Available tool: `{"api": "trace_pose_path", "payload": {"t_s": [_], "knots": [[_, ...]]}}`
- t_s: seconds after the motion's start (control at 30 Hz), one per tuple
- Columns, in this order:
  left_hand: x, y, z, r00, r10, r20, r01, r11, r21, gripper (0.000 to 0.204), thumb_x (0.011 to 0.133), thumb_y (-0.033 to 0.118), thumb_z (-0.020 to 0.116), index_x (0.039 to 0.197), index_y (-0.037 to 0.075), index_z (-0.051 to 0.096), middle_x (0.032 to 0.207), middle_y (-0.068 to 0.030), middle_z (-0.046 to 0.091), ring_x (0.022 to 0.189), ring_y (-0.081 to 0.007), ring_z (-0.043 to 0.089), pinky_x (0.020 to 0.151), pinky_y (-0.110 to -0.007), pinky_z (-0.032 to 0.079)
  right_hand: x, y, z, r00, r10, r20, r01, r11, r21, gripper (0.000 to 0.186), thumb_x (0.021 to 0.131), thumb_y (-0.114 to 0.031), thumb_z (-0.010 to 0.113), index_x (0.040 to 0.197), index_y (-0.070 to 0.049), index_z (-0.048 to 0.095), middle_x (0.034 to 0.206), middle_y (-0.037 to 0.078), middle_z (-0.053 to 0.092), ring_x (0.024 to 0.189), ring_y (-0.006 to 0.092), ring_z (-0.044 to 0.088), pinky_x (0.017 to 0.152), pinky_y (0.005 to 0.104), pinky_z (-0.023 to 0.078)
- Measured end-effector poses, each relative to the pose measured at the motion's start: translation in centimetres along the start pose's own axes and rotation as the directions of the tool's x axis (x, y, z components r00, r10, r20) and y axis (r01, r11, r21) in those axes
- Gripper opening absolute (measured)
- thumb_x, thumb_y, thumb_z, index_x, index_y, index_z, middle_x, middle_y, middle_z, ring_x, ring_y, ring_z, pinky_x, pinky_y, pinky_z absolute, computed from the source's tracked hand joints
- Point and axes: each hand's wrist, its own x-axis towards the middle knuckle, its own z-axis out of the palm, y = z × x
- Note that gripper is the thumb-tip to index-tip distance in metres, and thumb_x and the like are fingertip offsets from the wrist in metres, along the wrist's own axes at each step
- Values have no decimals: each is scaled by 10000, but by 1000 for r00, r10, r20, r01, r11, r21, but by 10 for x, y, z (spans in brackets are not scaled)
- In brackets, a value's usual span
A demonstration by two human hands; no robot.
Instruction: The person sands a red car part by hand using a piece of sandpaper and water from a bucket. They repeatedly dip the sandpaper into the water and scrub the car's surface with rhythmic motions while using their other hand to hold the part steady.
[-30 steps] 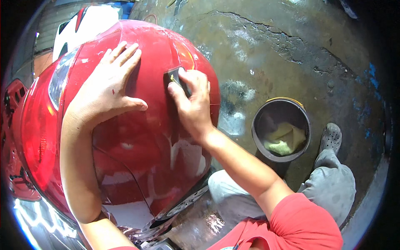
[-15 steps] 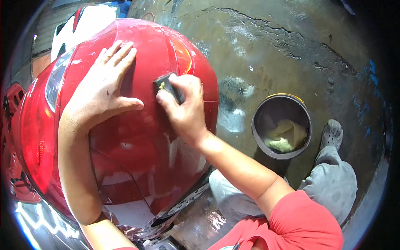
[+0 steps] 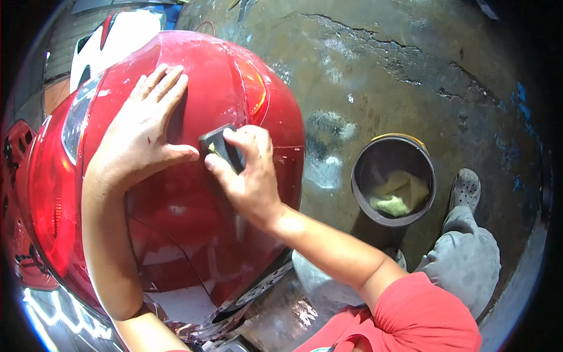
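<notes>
Dark rectangular block slid leftward; red panel glossy, curved.

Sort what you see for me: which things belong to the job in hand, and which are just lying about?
In the job:
car, with the left hand flat on it
block, held against it by the right hand
bucket and the cloth inside, probably

Apparently lying about:
white item, top left
pale item, top right
Both too unclear to name.

Two grips, one block, one bucket.
</notes>
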Motion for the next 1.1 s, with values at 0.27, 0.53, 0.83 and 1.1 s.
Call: {"api": "trace_pose_path", "payload": {"t_s": [0.27,0.53,0.83,1.1], "knots": [[-3,0,-4,1000,-6,-14,6,1000,6,1151,698,403,921,1647,14,398,1724,-206,364,1633,-385,261,1352,-510,201,7,5,1,999,40,-23,-40,999,16,487,884,-249,851,1254,-61,595,1200,188,564,1132,391,563,1013,523,442],[-6,3,-5,1000,-20,-5,20,1000,-5,1158,692,396,922,1649,14,395,1729,-210,354,1636,-385,255,1352,-510,199,12,14,4,991,108,-78,-112,992,-51,451,892,-210,840,1244,-58,604,1220,173,570,1163,371,560,1058,512,422],[-7,2,-2,1000,-23,-4,23,999,31,1160,702,411,919,1652,13,385,1722,-215,361,1631,-391,262,1346,-513,217,15,16,7,995,61,-77,-66,996,-54,440,919,-241,813,1261,-58,604,1202,191,570,1159,375,549,1050,515,414],[-2,0,-4,1000,-15,-9,16,999,52,1160,703,418,919,1652,14,387,1728,-208,353,1635,-377,259,1343,-510,224,60,27,14,988,-26,-152,13,996,-87,463,900,-230,838,1257,-43,610,1208,207,584,1174,396,555,1034,522,430]]}}
